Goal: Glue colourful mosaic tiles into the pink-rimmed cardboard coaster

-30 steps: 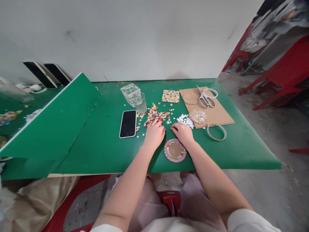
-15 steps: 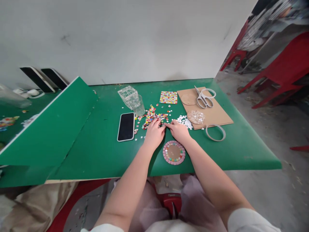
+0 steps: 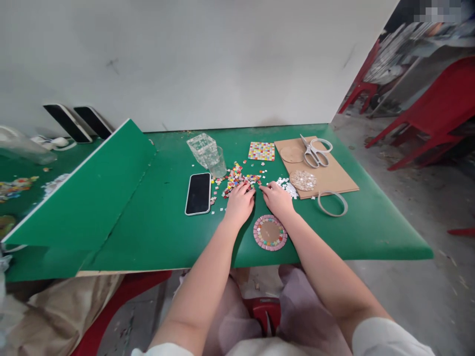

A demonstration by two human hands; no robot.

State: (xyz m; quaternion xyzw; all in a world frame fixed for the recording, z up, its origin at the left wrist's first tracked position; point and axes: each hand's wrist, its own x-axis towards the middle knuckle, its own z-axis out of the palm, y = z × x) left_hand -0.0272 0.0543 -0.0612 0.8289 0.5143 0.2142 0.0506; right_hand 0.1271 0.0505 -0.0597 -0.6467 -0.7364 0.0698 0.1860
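My left hand (image 3: pixel 240 201) lies over the near edge of a pile of small coloured mosaic tiles (image 3: pixel 234 177), fingers spread and touching the tiles. Just right of it is my right hand (image 3: pixel 278 199), its index finger stretched toward the pile and a small gap between the two hands; its thumb is mostly hidden. White tiles (image 3: pixel 286 186) lie scattered beyond the right hand. Closer to me, beside my right wrist, rests a round coaster (image 3: pixel 257 239) with a pink tile rim, an inner ring of coloured tiles and a bare brown centre.
A phone (image 3: pixel 198 194) lies left of the pile, with a clear plastic cup (image 3: pixel 218 163) behind it. A square tiled coaster (image 3: pixel 261 151) is at the back. Scissors (image 3: pixel 315 154) and a pale tiled disc (image 3: pixel 303 180) lie on cardboard (image 3: pixel 336 173); a tape roll (image 3: pixel 345 210) is nearby.
My hands have moved apart slightly; the right fingertip no longer meets the left hand. The whole view has shifted a little.
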